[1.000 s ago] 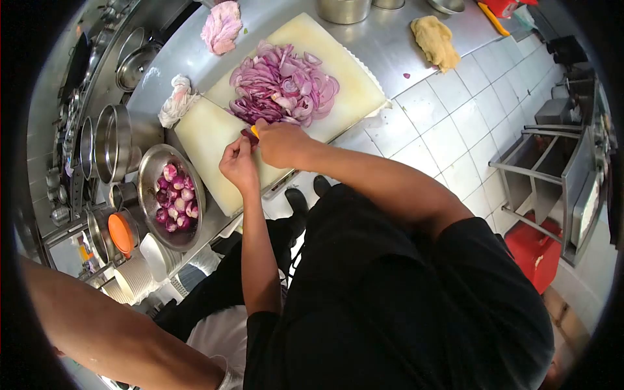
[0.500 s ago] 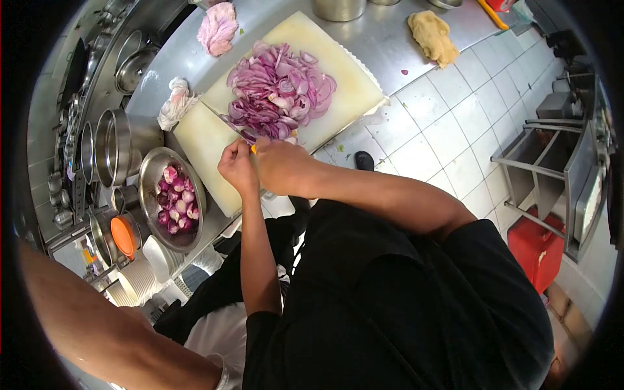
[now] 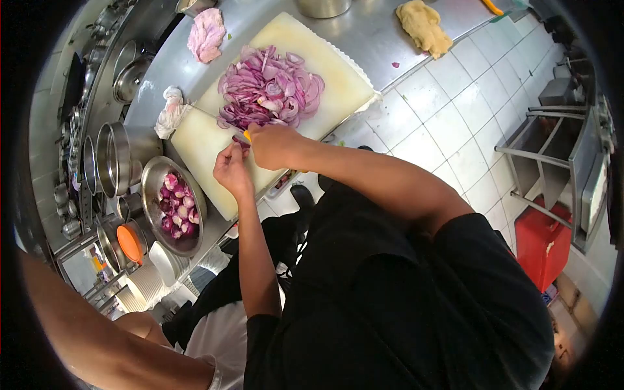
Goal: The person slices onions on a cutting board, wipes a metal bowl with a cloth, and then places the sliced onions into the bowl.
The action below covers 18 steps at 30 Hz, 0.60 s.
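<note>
My right hand (image 3: 272, 145) is wrapped round the orange-yellow handle of a knife (image 3: 246, 136) over the cutting board (image 3: 333, 62). Close on its left, my left hand (image 3: 231, 168) has its fingers closed on a small red onion piece (image 3: 241, 142). The knife's blade is mostly hidden. Just beyond both hands lies a heap of sliced red onion (image 3: 270, 88). Left of the board, a metal bowl (image 3: 154, 221) holds several peeled red onions (image 3: 177, 201).
Steel pots (image 3: 123, 159) and an orange lid (image 3: 130, 243) stand left. Cloths lie on the counter: pink (image 3: 207, 36), white (image 3: 172, 112), yellow (image 3: 424, 27). Another person's arm (image 3: 110, 331) is at lower left. A metal rack (image 3: 552, 162) and red container (image 3: 545, 250) stand right.
The view has shifted slightly. My hands have drawn a little back from the onion heap, and the onion piece in my left hand now shows more clearly.
</note>
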Each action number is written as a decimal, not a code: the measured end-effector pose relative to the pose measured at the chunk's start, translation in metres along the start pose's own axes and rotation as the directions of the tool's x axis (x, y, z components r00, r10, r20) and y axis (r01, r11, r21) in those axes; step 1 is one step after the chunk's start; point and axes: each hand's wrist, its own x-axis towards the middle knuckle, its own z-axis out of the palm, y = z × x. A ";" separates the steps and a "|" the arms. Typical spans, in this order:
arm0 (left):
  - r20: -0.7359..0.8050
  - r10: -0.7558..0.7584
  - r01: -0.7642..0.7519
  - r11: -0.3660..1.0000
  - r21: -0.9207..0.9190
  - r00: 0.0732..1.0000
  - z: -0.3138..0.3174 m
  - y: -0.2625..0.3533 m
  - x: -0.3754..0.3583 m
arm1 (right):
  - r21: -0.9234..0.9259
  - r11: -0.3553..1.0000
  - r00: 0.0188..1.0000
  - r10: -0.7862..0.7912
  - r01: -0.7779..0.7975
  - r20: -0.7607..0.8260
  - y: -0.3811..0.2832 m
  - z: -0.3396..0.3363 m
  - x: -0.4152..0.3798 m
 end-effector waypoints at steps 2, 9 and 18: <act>-0.003 0.005 -0.004 1.000 0.018 1.000 0.003 0.004 -0.002 | 0.019 0.999 0.998 0.024 -0.025 0.051 -0.010 -0.014 -0.006; -0.017 0.008 -0.008 0.999 0.044 1.000 0.005 0.010 -0.006 | 0.058 0.997 0.991 0.043 -0.051 0.129 -0.036 -0.024 -0.030; -0.019 -0.017 0.018 0.998 0.060 1.000 0.006 0.013 -0.007 | 0.036 0.999 0.993 0.033 -0.037 0.116 -0.037 -0.019 -0.030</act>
